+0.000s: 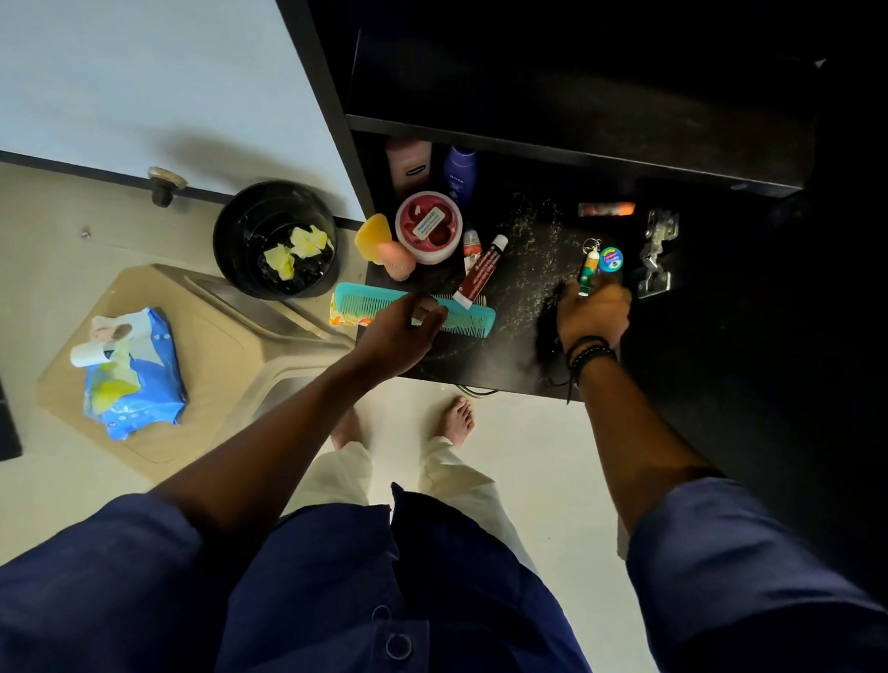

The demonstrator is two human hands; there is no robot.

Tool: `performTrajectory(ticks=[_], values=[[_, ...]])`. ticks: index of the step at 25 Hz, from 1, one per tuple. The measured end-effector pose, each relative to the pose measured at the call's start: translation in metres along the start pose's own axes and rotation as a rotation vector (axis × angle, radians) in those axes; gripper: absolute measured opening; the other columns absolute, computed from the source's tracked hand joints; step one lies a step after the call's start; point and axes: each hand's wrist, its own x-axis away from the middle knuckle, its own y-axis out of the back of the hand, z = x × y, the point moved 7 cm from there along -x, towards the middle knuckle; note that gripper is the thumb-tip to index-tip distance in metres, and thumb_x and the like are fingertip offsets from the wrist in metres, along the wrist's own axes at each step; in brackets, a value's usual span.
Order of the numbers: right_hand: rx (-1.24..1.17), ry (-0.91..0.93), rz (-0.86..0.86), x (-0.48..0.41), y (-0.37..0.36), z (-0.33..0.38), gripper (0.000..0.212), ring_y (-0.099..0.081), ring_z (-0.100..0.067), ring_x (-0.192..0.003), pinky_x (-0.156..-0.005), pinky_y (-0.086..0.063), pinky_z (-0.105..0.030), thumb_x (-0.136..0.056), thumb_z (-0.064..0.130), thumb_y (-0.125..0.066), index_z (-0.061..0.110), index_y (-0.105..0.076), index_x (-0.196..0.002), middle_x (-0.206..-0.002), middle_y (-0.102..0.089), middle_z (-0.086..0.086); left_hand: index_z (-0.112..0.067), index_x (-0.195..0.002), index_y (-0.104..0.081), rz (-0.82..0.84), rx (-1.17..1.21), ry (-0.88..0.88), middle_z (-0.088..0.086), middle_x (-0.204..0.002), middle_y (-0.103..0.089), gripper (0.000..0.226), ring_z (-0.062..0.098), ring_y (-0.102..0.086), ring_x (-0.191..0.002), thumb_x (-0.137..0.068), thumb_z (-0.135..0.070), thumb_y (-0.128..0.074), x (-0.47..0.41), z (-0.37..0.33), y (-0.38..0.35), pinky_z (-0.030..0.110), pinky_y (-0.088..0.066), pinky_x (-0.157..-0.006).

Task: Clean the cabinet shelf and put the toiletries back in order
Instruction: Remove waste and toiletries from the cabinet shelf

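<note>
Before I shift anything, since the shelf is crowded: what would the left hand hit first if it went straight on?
Probably the maroon tube, its end resting on the comb just beyond the left hand; depth is unclear.

Upper centre of the frame, on the purple bottle (460, 173): reads NIVEA in white capitals. Just left of it, on the pink bottle (409, 169): shows a small dark-blue badge with white script, possibly Vaseline, too small to confirm. Below these, on the lid of the round red jar (428, 226): a white label with blue print, illegible. Centre of the frame, on the maroon tube (480, 272): rows of white lettering along its length, unreadable. Right of centre, on the keyring tube (589, 269) and the round blue-green tin (611, 259): coloured print, blurred beyond reading.
</note>
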Motion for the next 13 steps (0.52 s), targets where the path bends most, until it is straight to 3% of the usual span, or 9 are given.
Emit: performTrajectory(ticks=[3,6,13], values=[[0.091,0.037,0.047,-0.008,-0.005,-0.001,0.04,-0.059,-0.035,-0.109,-0.088,-0.049,-0.038,-0.091,0.032,-0.059,0.0,-0.055,-0.115,-0.119,-0.06,-0.02,-0.014,-0.12,-0.055,0.009,0.005,0.013,0.005,-0.126,-0.061,0.032,0.02,-0.062,-0.107,-0.099,-0.035,-0.043,-0.001,-0.002,0.0,0.019,-0.048,-0.076],[0.101,0.055,0.048,-0.014,-0.002,0.003,0.037,-0.055,-0.036,-0.114,-0.091,-0.046,-0.037,-0.092,0.024,-0.057,-0.002,-0.054,-0.118,-0.123,-0.057,-0.022,-0.013,-0.123,-0.053,0.01,0.009,0.021,0.006,-0.127,-0.06,0.034,0.017,-0.062,-0.095,-0.099,-0.035,-0.042,-0.002,-0.002,0.001,0.022,-0.048,-0.075],[-0.066,0.312,0.096,-0.004,-0.02,0.059,0.027,-0.062,-0.033,-0.096,-0.076,-0.046,-0.033,-0.088,0.023,-0.061,-0.002,-0.064,-0.097,-0.101,-0.064,-0.022,-0.013,-0.122,-0.053,0.012,0.019,0.023,0.006,-0.125,-0.061,0.035,0.017,-0.062,-0.091,-0.098,-0.036,-0.042,-0.002,-0.003,0.001,0.022,-0.05,-0.072]])
